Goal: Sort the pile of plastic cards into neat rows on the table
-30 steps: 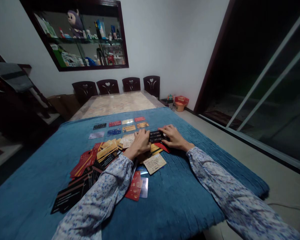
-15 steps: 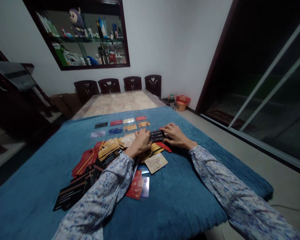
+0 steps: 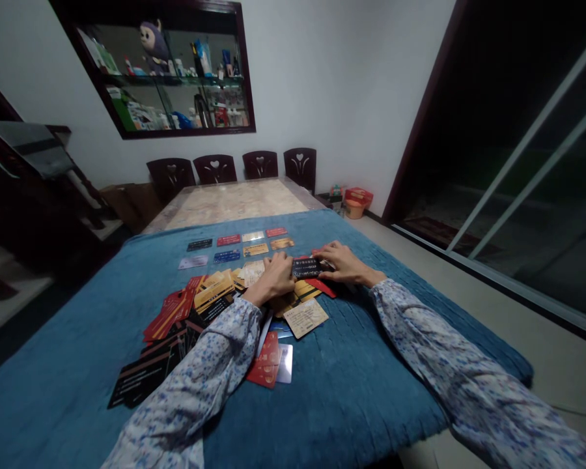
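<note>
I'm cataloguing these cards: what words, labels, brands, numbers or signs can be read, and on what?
"DCEP", probably, slightly blurred: on the black card between left hand and right hand; its other characters are unreadable.
Beige card: print too small to read.
Laid-out cards and heaped cards: too small or blurred.
Packages in the wall cabinet: too small.

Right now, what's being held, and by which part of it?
A black card, by its two ends: left hand at the left end, right hand at the right. Exact finger contact isn't clear.
</note>
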The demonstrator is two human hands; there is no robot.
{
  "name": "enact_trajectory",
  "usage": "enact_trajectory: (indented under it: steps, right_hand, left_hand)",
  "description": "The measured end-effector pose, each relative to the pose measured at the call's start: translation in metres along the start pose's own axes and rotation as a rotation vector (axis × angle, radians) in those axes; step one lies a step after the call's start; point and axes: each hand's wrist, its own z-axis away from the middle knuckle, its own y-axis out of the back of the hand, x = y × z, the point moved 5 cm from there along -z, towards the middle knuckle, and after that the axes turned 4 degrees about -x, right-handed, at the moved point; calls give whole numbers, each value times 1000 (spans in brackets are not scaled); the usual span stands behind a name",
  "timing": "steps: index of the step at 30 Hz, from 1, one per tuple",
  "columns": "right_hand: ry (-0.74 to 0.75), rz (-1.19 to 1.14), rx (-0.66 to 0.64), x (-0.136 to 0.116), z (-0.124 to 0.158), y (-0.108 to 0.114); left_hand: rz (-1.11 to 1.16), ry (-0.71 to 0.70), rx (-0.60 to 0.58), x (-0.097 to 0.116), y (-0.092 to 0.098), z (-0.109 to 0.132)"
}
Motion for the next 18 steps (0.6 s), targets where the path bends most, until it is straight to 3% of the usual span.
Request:
enact_trajectory:
  steps: [9, 18]
  right_hand:
    - [33, 83, -94, -10, -9, 11]
    - [53, 89, -137, -31, -34, 11]
  left_hand:
    - [-40, 18, -68, -4, 4, 1]
    - [-51, 72, -63, -31, 14, 8]
